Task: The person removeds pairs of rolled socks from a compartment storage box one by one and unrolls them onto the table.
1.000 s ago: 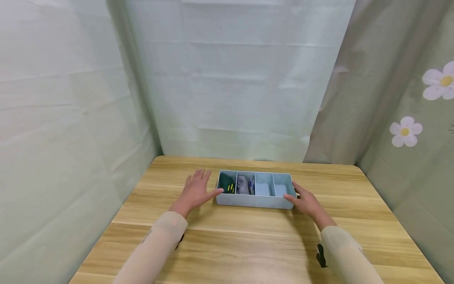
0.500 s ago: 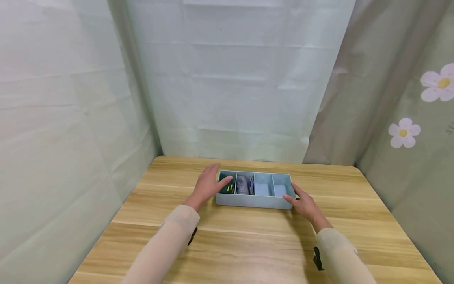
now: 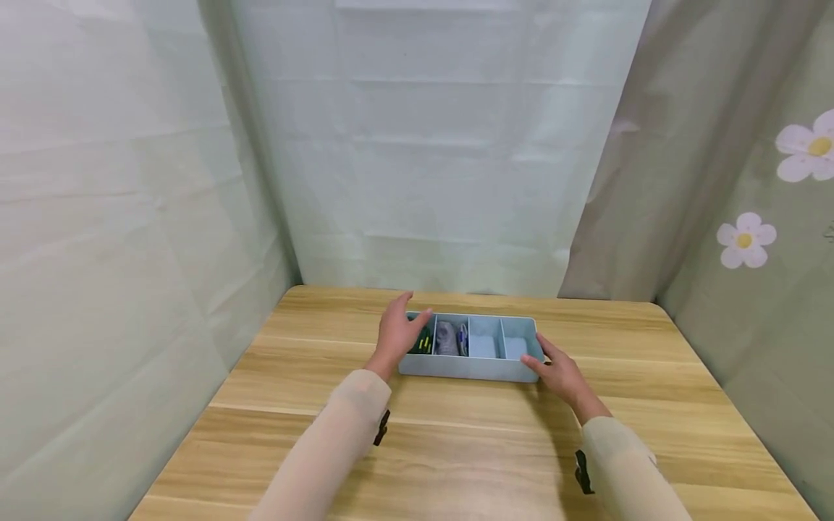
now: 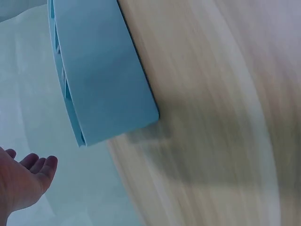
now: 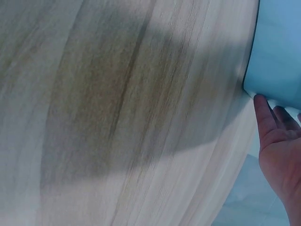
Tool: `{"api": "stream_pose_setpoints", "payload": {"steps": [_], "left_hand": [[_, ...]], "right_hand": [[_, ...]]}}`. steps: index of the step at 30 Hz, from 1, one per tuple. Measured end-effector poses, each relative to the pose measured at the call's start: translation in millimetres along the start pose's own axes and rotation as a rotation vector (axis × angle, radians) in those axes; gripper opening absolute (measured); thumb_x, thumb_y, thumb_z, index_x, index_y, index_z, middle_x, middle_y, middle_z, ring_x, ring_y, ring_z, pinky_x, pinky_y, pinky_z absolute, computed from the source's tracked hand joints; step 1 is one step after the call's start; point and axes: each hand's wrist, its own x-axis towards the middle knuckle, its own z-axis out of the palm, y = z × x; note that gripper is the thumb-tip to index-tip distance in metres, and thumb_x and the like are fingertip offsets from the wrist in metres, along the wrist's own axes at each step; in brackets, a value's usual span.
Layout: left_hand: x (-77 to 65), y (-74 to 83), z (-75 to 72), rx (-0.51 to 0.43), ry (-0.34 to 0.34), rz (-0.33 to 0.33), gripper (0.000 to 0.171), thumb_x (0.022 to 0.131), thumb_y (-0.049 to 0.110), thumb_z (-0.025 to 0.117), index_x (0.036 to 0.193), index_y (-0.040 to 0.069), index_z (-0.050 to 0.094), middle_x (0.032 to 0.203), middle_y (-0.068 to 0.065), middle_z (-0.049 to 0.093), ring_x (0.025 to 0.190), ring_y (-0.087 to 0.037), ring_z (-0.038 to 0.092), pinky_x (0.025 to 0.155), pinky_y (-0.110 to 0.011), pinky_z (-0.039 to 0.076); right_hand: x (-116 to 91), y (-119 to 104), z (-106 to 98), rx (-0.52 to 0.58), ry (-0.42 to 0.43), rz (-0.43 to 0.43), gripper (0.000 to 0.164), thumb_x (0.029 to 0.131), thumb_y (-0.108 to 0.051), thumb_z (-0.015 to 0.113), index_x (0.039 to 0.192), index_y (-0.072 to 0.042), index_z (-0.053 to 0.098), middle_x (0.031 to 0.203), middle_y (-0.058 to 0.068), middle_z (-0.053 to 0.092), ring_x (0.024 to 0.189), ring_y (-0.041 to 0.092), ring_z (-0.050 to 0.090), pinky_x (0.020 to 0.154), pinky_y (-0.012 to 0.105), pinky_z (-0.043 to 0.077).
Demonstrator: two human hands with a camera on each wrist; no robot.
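A light-blue divided organizer box (image 3: 468,367) stands on the wooden table. Its left compartment holds dark green folded fabric with yellow marks (image 3: 423,341), partly covered by my left hand. Beside it, a grey rolled fabric item (image 3: 447,339) and a grey-and-blue folded piece (image 3: 462,340) share the second compartment. My left hand (image 3: 399,333) is at the box's left end, thumb stretched over the left compartment and fingers extended; its left wrist view shows it apart from the box. Against the right end rests my right hand (image 3: 559,373), thumb at the front rim, fingers extended along the end wall.
The two right compartments (image 3: 484,340) show bare bottoms. Wood-grain table (image 3: 456,449) surrounds the box. Pale curtains (image 3: 423,159) hang behind and at both sides, the right one with white flowers (image 3: 746,240).
My left hand has moved right and slightly up, from beside the box to over its left end. The right hand stays at the right end, and the box stays nearly still.
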Motion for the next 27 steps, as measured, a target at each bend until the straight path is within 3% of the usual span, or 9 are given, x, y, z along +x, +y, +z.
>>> {"api": "stream_pose_setpoints", "payload": {"steps": [12, 17, 27], "left_hand": [[-9.9, 1.2, 21.4, -0.028, 0.155, -0.054, 0.054, 0.095, 0.026, 0.069, 0.138, -0.001, 0.054, 0.138, -0.02, 0.054, 0.129, -0.039, 0.049, 0.105, -0.05, 0.04], [-13.1, 0.6, 28.8, 0.005, 0.181, -0.062, 0.048, 0.093, 0.021, 0.071, 0.132, -0.002, 0.059, 0.132, -0.022, 0.059, 0.123, -0.041, 0.053, 0.102, -0.051, 0.043], [-17.5, -4.2, 35.3, 0.053, 0.228, -0.038, 0.044, 0.089, 0.015, 0.073, 0.127, -0.005, 0.062, 0.123, -0.026, 0.062, 0.115, -0.043, 0.057, 0.097, -0.054, 0.044]], "right_hand": [[-1.9, 0.3, -0.4, 0.004, -0.015, 0.013, 0.082, 0.1, -0.043, 0.057, 0.159, -0.006, 0.013, 0.159, 0.027, 0.018, 0.14, 0.05, 0.029, 0.11, 0.058, 0.031], [-1.5, 2.5, 0.7, 0.003, -0.012, 0.008, 0.076, 0.102, -0.034, 0.056, 0.158, -0.004, 0.015, 0.158, 0.029, 0.02, 0.139, 0.051, 0.029, 0.11, 0.059, 0.03], [-0.4, 3.6, 1.2, 0.002, -0.011, 0.016, 0.077, 0.102, -0.036, 0.056, 0.159, -0.006, 0.014, 0.159, 0.028, 0.019, 0.139, 0.051, 0.031, 0.11, 0.059, 0.031]]}}
